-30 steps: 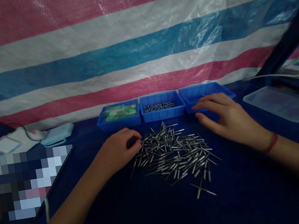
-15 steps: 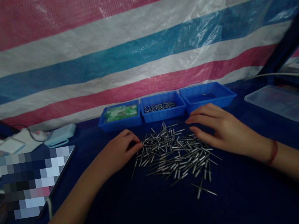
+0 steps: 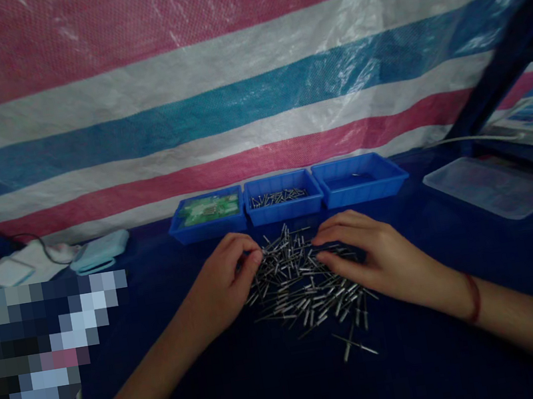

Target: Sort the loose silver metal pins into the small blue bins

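Observation:
A loose pile of silver rivets [image 3: 305, 288] lies on the dark blue table surface. My left hand [image 3: 231, 276] is at the pile's upper left edge, thumb and index finger pinched together; what is between the fingertips is too small to make out. Over the right side of the pile is my right hand [image 3: 370, 250], its fingers apart and thumb extended, with nothing visible held. Behind the pile, a blue tray [image 3: 285, 208] contains more rivets. Two rivets [image 3: 355, 343] lie crossed at the near edge of the pile.
A left blue tray [image 3: 210, 228] holds green and clear packets, and a right blue tray [image 3: 364, 192] holds a small piece. At right lies a translucent lid [image 3: 497, 186]. A light blue case [image 3: 100, 251] and a pixelated screen [image 3: 56, 340] are at left.
The view has shifted slightly. My left hand has moved right, further over the pile, with its thumb and finger still together. My right hand has come inward, nearer the pile's middle.

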Motion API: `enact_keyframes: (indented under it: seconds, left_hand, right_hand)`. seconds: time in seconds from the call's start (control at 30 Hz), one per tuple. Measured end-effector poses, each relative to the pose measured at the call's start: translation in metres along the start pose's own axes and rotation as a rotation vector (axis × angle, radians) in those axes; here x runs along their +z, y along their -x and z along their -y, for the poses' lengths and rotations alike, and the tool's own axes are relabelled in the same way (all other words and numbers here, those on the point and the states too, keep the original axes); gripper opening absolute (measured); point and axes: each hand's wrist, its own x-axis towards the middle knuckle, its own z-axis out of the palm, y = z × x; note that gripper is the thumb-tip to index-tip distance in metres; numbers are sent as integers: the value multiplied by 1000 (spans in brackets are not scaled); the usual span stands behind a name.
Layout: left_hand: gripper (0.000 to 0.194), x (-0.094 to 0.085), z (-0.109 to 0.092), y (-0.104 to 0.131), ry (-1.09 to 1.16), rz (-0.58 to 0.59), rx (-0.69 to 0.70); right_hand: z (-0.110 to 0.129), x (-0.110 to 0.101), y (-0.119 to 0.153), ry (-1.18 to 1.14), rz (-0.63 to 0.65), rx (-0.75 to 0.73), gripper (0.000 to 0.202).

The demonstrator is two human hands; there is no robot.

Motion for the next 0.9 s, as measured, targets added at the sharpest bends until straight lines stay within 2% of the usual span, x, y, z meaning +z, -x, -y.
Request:
enact_keyframes:
  seconds: [0.1, 0.2, 0.37, 0.6, 0.9]
  left_hand:
    - [20, 15, -28, 10, 255, 82, -54]
    - [24, 23, -43, 19, 387, 179, -107]
    - [24, 24, -42, 21, 446, 207, -143]
    - [22, 29, -42, 22, 573, 227, -204]
    - [20, 36, -44, 22, 635, 218, -180]
  right_hand:
    - [17, 5, 3, -275, -30, 123, 16]
    - [29, 6, 7, -433, -41, 140, 15]
    - [34, 5, 10, -501, -67, 158, 5]
    - [34, 6, 11, -462, -99, 136, 4]
    - [37, 8, 13, -461, -110, 119, 5]
